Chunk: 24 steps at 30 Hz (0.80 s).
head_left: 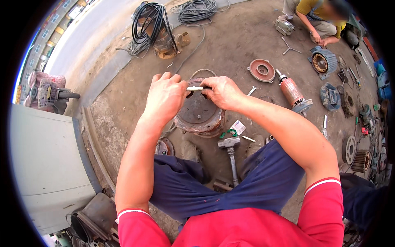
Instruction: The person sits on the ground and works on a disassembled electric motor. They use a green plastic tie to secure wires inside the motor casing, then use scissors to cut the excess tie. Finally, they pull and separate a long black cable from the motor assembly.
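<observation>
Holding a small white tube point(195, 88) between 2 bare hands, the person bends over a round, dark metal housing point(198, 110). The tube sits above the housing's flat top; whether they touch, one cannot tell. The left hand point(166, 92) is curled nearly closed at the tube's left end, its fingertips mostly hidden. The right hand point(224, 92) pinches the opposite end between thumb and bent fingers. Near the housing's base lie 1 white card point(238, 126), a hammer point(228, 142) and another white stick point(248, 138). Beyond the right hand are 1 wrench point(252, 90), a reddish disc point(261, 71) and a rotor point(291, 91). Farther off, 1 co-worker point(311, 17) crouches.
</observation>
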Motion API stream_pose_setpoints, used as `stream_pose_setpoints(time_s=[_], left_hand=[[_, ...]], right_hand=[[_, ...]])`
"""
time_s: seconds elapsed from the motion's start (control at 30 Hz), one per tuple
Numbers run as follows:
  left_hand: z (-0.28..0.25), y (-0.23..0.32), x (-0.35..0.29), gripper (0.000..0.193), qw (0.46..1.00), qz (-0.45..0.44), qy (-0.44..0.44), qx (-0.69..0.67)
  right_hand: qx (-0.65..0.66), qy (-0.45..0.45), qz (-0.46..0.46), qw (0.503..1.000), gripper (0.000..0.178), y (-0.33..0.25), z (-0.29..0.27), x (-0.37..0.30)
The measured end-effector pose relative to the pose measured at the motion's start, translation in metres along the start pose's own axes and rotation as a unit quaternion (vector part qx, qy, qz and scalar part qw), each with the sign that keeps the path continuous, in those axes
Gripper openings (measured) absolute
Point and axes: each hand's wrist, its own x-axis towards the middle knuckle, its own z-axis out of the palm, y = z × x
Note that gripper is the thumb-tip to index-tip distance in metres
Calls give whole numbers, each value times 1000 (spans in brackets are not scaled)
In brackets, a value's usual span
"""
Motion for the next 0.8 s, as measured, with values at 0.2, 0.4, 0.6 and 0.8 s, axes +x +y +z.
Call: stream_pose_setpoints(time_s=[0.2, 0.4, 0.6, 0.8], left_hand=[[36, 23, 3, 10, 997, 19, -32, 67], [34, 18, -6, 16, 994, -16, -105, -6], [-3, -31, -42, 30, 988, -91, -124, 21], [-34, -44, -107, 33, 936, -314, -86, -133]], right_hand=[[-65, 46, -128, 989, 10, 14, 15, 6], [-52, 59, -196, 977, 9, 18, 18, 8], [-24, 42, -138, 989, 11, 25, 15, 10], [-11, 3, -29, 1000, 14, 13, 13, 11]])
